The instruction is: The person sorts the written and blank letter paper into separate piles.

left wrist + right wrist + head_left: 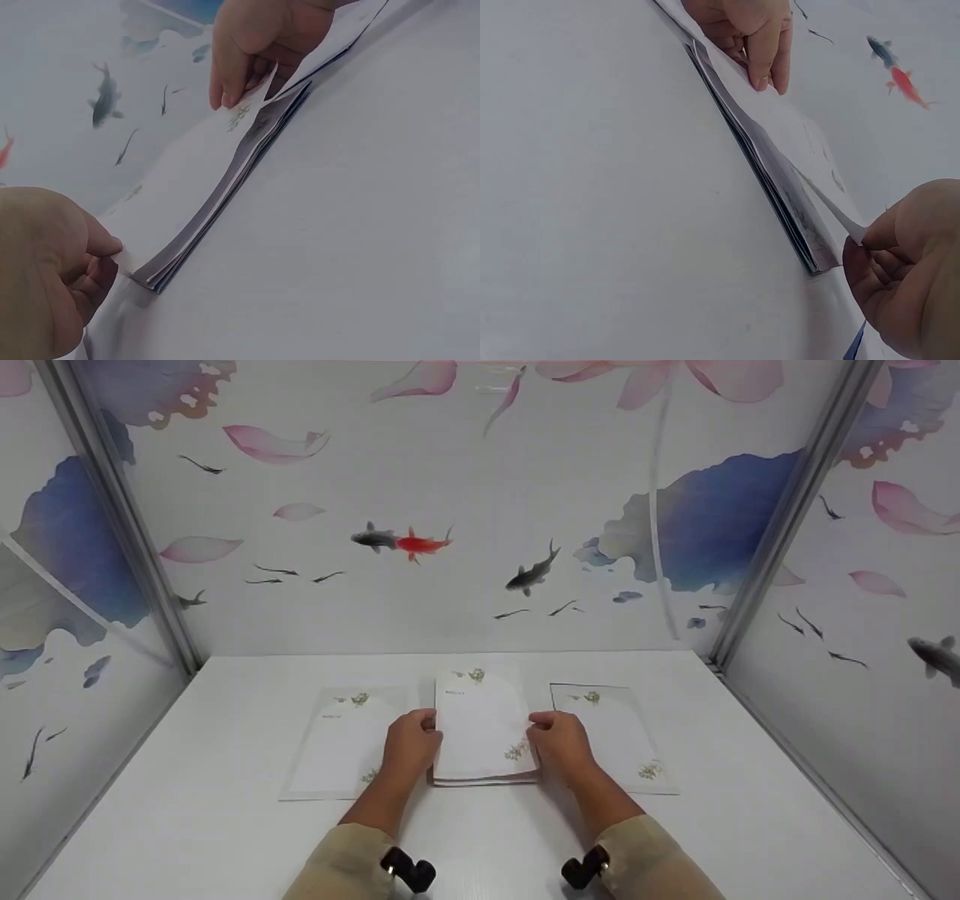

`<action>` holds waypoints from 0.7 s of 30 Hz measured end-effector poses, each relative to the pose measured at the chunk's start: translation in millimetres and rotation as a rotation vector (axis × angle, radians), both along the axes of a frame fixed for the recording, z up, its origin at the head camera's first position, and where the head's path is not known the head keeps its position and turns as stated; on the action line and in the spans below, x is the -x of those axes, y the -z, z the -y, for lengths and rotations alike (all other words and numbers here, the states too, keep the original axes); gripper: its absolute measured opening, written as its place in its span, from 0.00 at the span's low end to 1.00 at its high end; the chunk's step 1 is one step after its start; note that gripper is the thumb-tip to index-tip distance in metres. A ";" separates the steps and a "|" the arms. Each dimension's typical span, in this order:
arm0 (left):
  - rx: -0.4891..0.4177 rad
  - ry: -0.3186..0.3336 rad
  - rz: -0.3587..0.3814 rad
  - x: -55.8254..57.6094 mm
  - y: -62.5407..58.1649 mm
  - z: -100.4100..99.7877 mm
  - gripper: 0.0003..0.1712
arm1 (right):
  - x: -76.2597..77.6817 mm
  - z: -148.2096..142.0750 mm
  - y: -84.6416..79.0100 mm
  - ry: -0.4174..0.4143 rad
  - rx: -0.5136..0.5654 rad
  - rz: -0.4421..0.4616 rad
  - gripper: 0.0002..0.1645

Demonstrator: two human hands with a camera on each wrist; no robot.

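White paper sits squarely between your hands: the top sheet (480, 727) is over a thin stack (484, 784), mid-table, between a left sheet (337, 754) and a right sheet (609, 735). Your hands are apart, one at each side of it. Your left hand (412, 742) pinches its left edge, while your right hand (561, 741) pinches its right edge toward the near corner — the wrist views show that corner raised off the pages below, with a dark gap opening along the near side.

As for its looks, your top sheet is upright in format, taller than wide, with a green-brown floral print near its far edge, a short line of text at far left, too small to read, and a paler flower cluster in the near right corner. Its near edge bows slightly — under it you can see several layered edges, greyish and dark. The left and right sheets, lying flat on the white table (187, 795), carry similar prints; your left forearm covers part of the left one
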State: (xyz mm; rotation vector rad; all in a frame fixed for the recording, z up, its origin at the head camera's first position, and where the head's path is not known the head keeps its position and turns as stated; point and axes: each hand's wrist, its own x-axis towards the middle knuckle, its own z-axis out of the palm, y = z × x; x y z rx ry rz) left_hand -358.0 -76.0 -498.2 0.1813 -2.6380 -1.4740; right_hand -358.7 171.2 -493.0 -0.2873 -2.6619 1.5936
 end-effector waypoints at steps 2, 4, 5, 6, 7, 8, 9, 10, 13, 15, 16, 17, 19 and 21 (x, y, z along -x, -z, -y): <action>-0.006 -0.004 0.003 0.0 0.1 0.3 0.24 | 0.1 -0.1 0.1 -0.002 0.005 -0.004 0.19; -0.012 -0.013 0.004 0.3 -0.1 0.3 0.24 | 0.2 0.1 -0.3 -0.003 0.007 -0.005 0.18; -0.016 -0.020 0.008 0.6 -0.4 0.3 0.24 | 0.4 0.0 -0.2 -0.006 0.004 -0.010 0.18; -0.018 -0.026 0.014 0.8 -0.8 0.3 0.24 | 0.9 0.3 -0.2 -0.006 0.002 -0.011 0.18; -0.018 -0.033 0.020 1.0 -1.3 0.4 0.24 | 1.4 0.5 -0.4 -0.005 0.002 -0.010 0.18; -0.020 -0.039 0.027 1.3 -1.6 0.6 0.24 | 1.7 0.8 -0.8 -0.002 0.005 -0.007 0.18; -0.020 -0.044 0.034 1.8 -2.1 0.8 0.24 | 1.9 1.2 -1.3 -0.002 0.015 0.001 0.18; -0.019 -0.048 0.042 1.8 -2.8 1.3 0.24 | 2.3 1.6 -1.8 -0.001 0.027 0.010 0.18; -0.027 -0.053 0.051 1.2 -5.3 4.2 0.24 | 2.8 3.2 -3.7 -0.003 0.068 0.044 0.19; -0.036 -0.053 0.050 0.9 -6.9 7.4 0.24 | 2.4 4.5 -4.8 -0.014 0.095 0.059 0.19; -0.043 -0.054 0.049 0.8 -7.9 9.4 0.24 | 2.1 5.5 -5.7 -0.017 0.108 0.068 0.20; -0.051 -0.055 0.047 1.0 -8.7 11.8 0.24 | 1.6 6.7 -6.6 -0.023 0.120 0.074 0.20; -0.068 -0.056 0.039 2.5 -9.4 17.1 0.24 | 0.4 9.2 -7.8 -0.038 0.160 0.069 0.21; -0.084 -0.060 0.038 3.8 -10.4 22.5 0.25 | -0.9 12.7 -10.1 -0.050 0.198 0.069 0.21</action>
